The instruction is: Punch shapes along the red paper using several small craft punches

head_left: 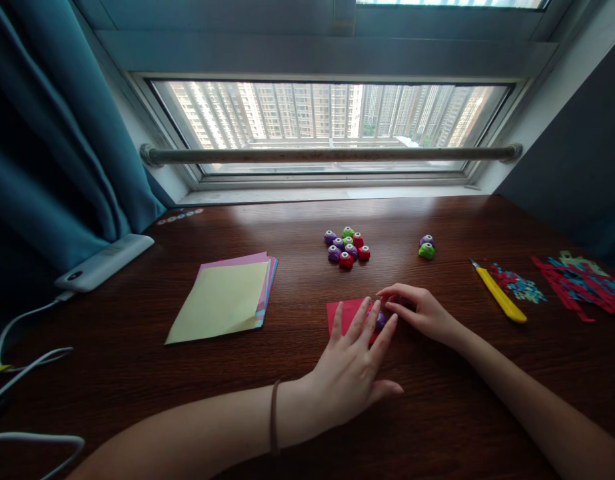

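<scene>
My left hand (348, 363) lies with spread fingers over a sheet of red paper (336, 313), pressing on it. Under and beside its fingertips is a small purple craft punch (380, 321), partly hidden by the fingers. My right hand (421, 310) comes in from the right, its thumb and index finger closed at the paper's upper right edge, close to the punch. Several more small punches in purple, green and red (348, 249) stand in a cluster beyond the paper. A purple punch (427, 239) and a green punch (426, 251) stand apart to the right.
A stack of coloured paper (217, 300) lies left. On the right are a yellow craft knife (502, 295), tiny paper cutouts (520, 283) and red and blue paper strips (582, 283). A white power bank (104, 262) with a cable (30, 310) sits by the curtain (62, 133).
</scene>
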The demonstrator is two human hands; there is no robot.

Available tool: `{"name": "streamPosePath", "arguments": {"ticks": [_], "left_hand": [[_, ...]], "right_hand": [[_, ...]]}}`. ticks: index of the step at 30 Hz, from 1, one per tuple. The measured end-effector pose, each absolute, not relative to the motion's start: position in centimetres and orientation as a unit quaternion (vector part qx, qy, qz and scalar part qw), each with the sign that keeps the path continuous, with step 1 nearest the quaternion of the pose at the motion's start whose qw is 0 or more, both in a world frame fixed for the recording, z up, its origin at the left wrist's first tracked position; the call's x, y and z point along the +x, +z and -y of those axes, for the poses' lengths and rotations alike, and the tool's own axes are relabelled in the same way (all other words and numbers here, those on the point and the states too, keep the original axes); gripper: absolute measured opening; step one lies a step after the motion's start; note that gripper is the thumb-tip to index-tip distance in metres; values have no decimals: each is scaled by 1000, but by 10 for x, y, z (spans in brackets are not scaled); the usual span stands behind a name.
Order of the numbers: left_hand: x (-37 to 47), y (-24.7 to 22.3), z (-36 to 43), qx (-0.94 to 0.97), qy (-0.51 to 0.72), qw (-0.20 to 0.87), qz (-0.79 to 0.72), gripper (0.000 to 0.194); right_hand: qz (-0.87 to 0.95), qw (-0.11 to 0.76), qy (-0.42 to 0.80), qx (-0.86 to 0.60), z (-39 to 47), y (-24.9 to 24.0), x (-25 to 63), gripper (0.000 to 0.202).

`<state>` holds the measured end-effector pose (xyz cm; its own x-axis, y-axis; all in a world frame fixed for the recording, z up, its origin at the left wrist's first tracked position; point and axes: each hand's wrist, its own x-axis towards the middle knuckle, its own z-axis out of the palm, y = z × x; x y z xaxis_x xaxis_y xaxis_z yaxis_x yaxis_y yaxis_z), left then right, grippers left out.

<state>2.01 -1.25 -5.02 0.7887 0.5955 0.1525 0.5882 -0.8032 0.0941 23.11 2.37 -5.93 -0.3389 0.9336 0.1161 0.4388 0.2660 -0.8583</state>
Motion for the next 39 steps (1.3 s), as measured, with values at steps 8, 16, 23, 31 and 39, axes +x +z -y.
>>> {"name": "streamPosePath", "arguments": {"ticks": [8,16,23,31,39], "left_hand": [[21,-53,9,948,90,26,-304,81],[20,-50,6,950,91,26,-296,78],[20,-48,5,948,110,47,-295,81],[18,-47,5,949,130,46,-283,84],[18,-49,5,950,124,22,-286,84]], "right_hand": [[721,334,370,-482,-24,-62,232,20],[711,342,371,-490,-24,-64,230,20],[638,444,284,-561,-35,-67,219,20],[684,290,116,-660,-56,-48,169,26],[675,191,14,-713,-64,-55,155,40]]}}
